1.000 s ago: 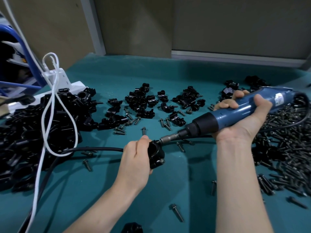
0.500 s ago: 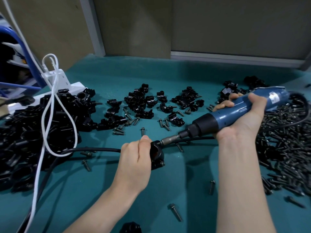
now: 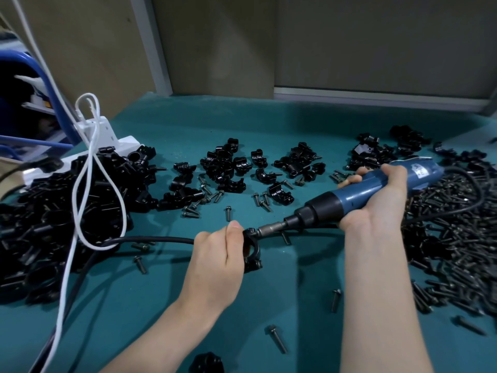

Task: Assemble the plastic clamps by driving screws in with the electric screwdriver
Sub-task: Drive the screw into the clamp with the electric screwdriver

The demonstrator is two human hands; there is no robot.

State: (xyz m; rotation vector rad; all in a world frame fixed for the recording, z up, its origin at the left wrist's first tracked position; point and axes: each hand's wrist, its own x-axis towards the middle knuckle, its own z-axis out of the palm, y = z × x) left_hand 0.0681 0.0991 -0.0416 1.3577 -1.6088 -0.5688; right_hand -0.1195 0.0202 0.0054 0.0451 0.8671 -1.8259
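My left hand (image 3: 217, 262) grips a black plastic clamp (image 3: 251, 250) just above the teal table (image 3: 269, 122), fingers curled round it. My right hand (image 3: 376, 203) holds the blue electric screwdriver (image 3: 357, 195), angled down to the left. Its metal bit (image 3: 269, 228) meets the top end of the clamp. A screw head shows at the clamp's lower end. Loose clamp halves (image 3: 228, 168) lie in groups at the middle back. A large heap of black screws (image 3: 457, 232) lies on the right.
A big pile of black clamps (image 3: 53, 211) fills the left side, beside a white power strip (image 3: 107, 141) with white cables (image 3: 88, 184). The screwdriver's black cord (image 3: 150, 239) runs across the table. Single screws (image 3: 277, 339) lie scattered near my forearms. A black part (image 3: 207, 363) sits at the bottom edge.
The screwdriver has lowered and slid slightly left onto the clamp's top end. My left hand with the clamp has barely moved.
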